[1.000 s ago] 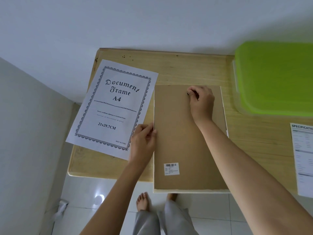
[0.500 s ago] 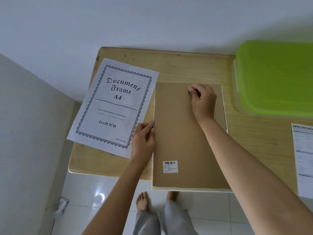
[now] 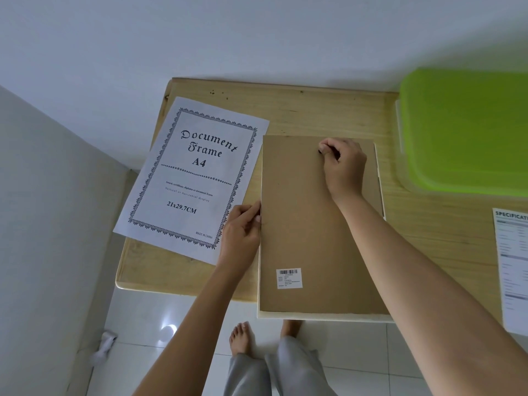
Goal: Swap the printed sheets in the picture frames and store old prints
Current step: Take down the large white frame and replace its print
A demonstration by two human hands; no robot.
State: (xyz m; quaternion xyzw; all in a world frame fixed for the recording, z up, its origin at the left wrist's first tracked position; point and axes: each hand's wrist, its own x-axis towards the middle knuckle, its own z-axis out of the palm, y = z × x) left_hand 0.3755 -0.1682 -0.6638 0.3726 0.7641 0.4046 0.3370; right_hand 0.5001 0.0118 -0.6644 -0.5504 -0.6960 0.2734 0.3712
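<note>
A picture frame (image 3: 320, 317) lies face down on the wooden table (image 3: 314, 110), its brown backing board (image 3: 300, 224) upward and its near end over the table's edge. My right hand (image 3: 344, 164) rests on the board's far part, fingers curled and pinching something small and dark there. My left hand (image 3: 241, 232) is at the frame's left edge, fingertips pinching that edge. A white printed sheet (image 3: 191, 172) reading "Document Frame A4" lies to the left, partly overhanging the table.
A translucent storage box with a green lid (image 3: 468, 130) stands at the back right. Another printed sheet headed "Specification" (image 3: 514, 267) lies at the right edge. Below are a tiled floor and my bare feet (image 3: 240, 338).
Both hands stay where they were on the frame; only the view has shifted slightly.
</note>
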